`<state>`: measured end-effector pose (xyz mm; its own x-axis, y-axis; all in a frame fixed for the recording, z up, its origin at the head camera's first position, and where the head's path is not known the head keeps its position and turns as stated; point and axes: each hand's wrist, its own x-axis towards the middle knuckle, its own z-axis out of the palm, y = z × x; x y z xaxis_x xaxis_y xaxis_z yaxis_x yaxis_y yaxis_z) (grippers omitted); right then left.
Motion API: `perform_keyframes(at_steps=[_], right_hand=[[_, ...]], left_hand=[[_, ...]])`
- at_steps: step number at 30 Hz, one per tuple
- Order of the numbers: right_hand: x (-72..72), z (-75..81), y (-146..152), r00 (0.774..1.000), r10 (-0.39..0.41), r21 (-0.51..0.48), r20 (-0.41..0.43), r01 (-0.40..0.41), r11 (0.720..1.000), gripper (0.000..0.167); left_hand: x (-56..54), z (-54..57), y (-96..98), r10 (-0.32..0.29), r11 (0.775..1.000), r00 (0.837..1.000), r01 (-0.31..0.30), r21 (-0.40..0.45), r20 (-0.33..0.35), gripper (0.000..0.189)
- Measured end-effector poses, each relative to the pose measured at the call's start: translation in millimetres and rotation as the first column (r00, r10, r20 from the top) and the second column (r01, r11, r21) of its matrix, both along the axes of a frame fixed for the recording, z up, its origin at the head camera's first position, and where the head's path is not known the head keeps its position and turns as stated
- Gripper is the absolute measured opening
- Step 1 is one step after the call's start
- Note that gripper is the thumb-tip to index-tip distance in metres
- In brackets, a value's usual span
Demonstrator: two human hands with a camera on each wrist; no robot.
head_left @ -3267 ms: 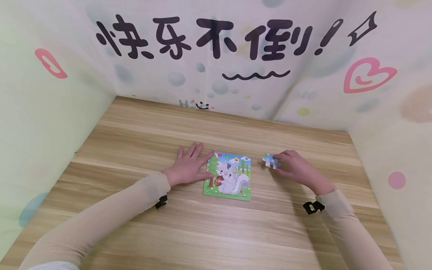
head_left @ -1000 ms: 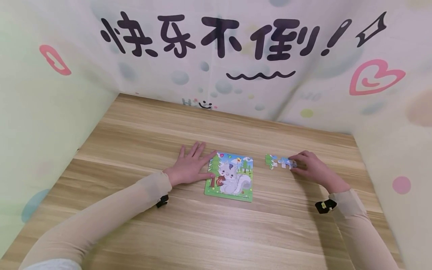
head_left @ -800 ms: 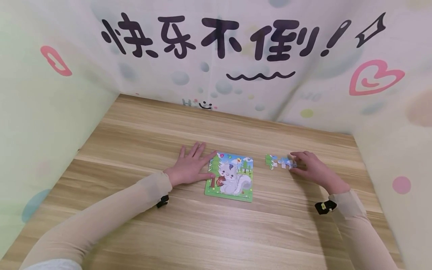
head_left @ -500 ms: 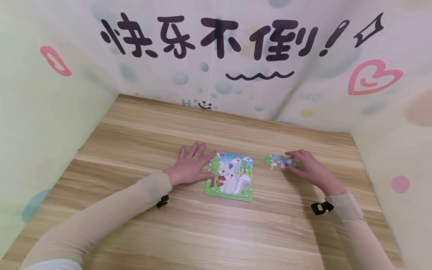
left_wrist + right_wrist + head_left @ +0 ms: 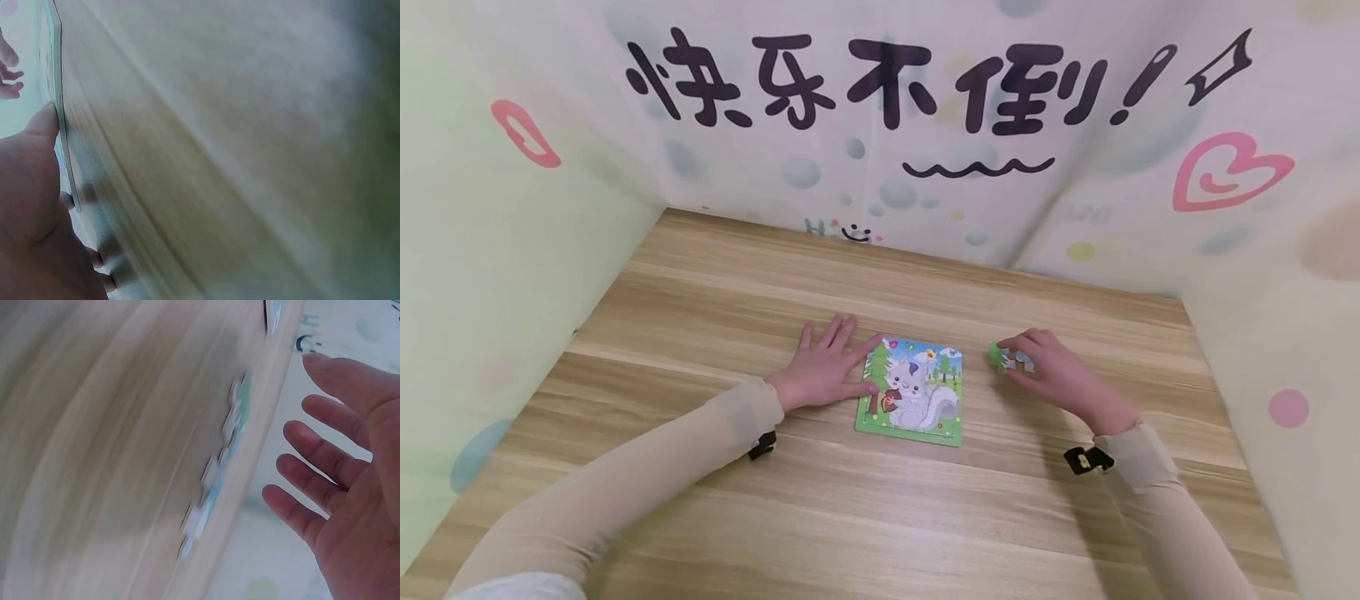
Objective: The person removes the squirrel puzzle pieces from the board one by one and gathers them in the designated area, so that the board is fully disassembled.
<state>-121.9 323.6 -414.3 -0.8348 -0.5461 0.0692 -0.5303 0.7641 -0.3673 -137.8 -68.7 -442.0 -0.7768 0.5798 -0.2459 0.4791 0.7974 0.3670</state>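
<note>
A square squirrel puzzle [image 5: 917,392] lies in its green-edged tray on the table. My left hand [image 5: 820,371] rests beside it, fingers spread, with its thumb and index finger on the left edge of the tray. In the left wrist view the thumb of the left hand [image 5: 37,187] touches the tray's edge [image 5: 59,69]. To the right of the tray lie a green puzzle piece [image 5: 995,357] and a blue-grey puzzle piece [image 5: 1028,364]. My right hand [image 5: 1063,375] hovers above them, partly covering both. The right wrist view shows its fingers loosely bent, apart from the pieces [image 5: 206,503].
The wood-grain table [image 5: 880,517] reaches a printed cloth backdrop [image 5: 865,183] behind and cloth walls at both sides. A black strap [image 5: 1088,460] with a small device sits at the right wrist, another strap [image 5: 763,446] at the left.
My right hand moved right, leaving the blue-grey puzzle piece lying right of the green one. It let go and came back left over both. The left hand stays on the tray.
</note>
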Motion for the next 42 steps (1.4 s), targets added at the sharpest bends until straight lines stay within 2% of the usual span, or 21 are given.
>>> perform_keyframes(at_steps=[6,15,22,32,37,42], right_hand=[[0.4,-2.6,-21,0.998,0.039,0.018,0.04,-0.04,0.999,0.04],[0.6,-11.4,-54,0.988,0.153,0.005,-0.012,-0.153,0.988,0.04],[2.4,-16.5,-71,0.991,0.135,0.013,0.019,-0.135,0.991,0.042],[4.3,-21.6,-80,0.991,0.133,0.007,-0.02,-0.133,0.991,0.042],[4.0,-23.1,-82,0.992,0.125,0.02,0.011,-0.126,0.992,0.044],[1.6,-19.1,-83,0.992,0.1,0.025,0.076,-0.102,0.994,0.046]], left_hand=[[0.6,0.7,0.7,0.002,1.0,1.0,-0.002,0.002,-0.001,0.086],[0.5,-2.6,0.3,0.016,1.0,1.0,-0.016,0.007,0.004,0.085],[0.3,-2.3,0.8,0.014,1.0,1.0,-0.014,0.006,-0.002,0.085],[0.0,-2.8,1.6,0.007,1.0,1.0,-0.007,0.018,0.0,0.085],[0.3,-3.1,1.3,0.007,1.0,1.0,-0.007,0.018,-0.004,0.085],[-0.4,-5.1,1.1,0.007,1.0,1.0,-0.007,0.02,0.0,0.085]])
